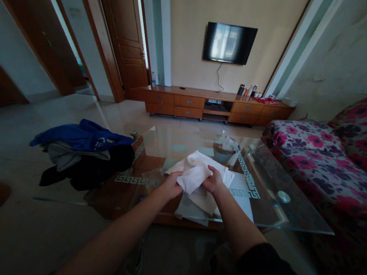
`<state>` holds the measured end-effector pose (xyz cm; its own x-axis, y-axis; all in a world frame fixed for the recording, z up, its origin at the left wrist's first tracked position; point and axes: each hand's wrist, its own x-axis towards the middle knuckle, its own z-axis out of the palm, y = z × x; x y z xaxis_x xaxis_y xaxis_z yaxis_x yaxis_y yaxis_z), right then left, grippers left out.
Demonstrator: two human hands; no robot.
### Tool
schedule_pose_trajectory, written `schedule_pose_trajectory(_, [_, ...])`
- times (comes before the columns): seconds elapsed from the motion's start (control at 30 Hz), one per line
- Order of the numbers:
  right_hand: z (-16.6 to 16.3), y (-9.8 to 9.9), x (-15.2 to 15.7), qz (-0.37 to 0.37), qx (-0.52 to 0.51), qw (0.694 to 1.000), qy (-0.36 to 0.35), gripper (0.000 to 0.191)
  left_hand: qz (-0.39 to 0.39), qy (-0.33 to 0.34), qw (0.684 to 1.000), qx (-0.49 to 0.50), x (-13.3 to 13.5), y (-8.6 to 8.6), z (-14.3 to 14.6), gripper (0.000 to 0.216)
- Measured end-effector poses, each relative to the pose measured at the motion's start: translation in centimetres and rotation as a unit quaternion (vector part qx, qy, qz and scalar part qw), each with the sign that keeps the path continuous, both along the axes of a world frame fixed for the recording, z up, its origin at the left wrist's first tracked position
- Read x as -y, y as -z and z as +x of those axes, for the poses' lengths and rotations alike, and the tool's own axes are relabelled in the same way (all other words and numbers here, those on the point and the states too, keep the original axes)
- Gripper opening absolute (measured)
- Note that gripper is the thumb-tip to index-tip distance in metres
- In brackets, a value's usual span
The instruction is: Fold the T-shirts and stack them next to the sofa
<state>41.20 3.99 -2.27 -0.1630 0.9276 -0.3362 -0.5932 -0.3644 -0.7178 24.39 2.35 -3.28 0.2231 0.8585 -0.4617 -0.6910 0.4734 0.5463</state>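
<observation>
A white cloth garment (196, 170), partly bunched and folded, is between my hands above the glass coffee table (297, 220). My left hand (172, 185) pinches its near left edge, thumb on top. On the right side, my right hand (213, 181) grips another edge, its fingers partly hidden under the fabric. What kind of garment it is, I cannot tell. Part of the white fabric spreads out beyond and below my hands.
A pile of blue, grey and black clothes (84, 152) lies on the table's left end. A small basket (223, 152) stands near the far edge. At the right is a flowered sofa (314, 158); a low wooden TV cabinet (189, 104) lines the far wall.
</observation>
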Motion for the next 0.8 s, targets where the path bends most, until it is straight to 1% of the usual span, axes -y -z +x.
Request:
schedule_pose_trajectory(0.1, [1.1,-0.1,-1.0,-0.002,0.003,1.0,0.007,0.028,0.007,-0.006,1.0,0.019,0.5,-0.5,0.8,0.047])
schedule_pose_trajectory(0.17, [1.6,-0.4,-1.7,0.004,0.008,1.0,0.026,0.026,0.016,-0.009,0.999,0.033,0.7,-0.7,1.1,0.043])
schedule_pose_trajectory(0.23, [2.1,-0.6,-2.2,0.005,0.021,0.999,0.048,0.025,0.009,-0.004,0.999,0.038,1.1,-0.6,1.5,0.041])
schedule_pose_trajectory(0.3, [2.9,-0.5,-2.3,-0.005,0.035,0.998,0.06,0.023,-0.014,0.004,0.999,0.029,1.6,-0.1,2.1,0.04])
schedule_pose_trajectory(0.4, [4.8,0.2,-1.9,-0.024,0.049,0.997,0.059,0.016,-0.051,0.018,0.998,-0.01,2.5,1.0,3.4,0.038])
schedule_pose_trajectory(0.43, [5.5,0.5,-1.8,-0.03,0.062,0.996,0.06,0.013,-0.062,0.02,0.997,-0.027,2.9,1.3,3.8,0.037])
schedule_pose_trajectory(0.5, [6.6,1.2,-1.6,-0.036,0.122,0.989,0.072,0.014,-0.078,0.02,0.995,-0.054,3.4,1.8,4.5,0.035])
schedule_pose_trajectory(0.6, [7.9,2.1,-1.9,-0.03,0.236,0.963,0.127,0.017,-0.083,0.003,0.994,-0.068,4.1,1.9,5.1,0.033])
schedule_pose_trajectory(0.67, [8.5,2.5,-2.1,-0.019,0.285,0.943,0.17,0.024,-0.074,-0.001,0.995,-0.063,4.6,1.8,5.2,0.031])
schedule_pose_trajectory(0.73, [9.1,2.8,-2.1,-0.008,0.335,0.921,0.197,0.031,-0.066,0.027,0.996,-0.051,5.1,1.6,5.4,0.028])
schedule_pose_trajectory(0.8, [9.6,3.0,-1.9,0.0,0.387,0.899,0.208,0.034,-0.06,0.065,0.995,-0.051,5.8,1.4,5.7,0.026])
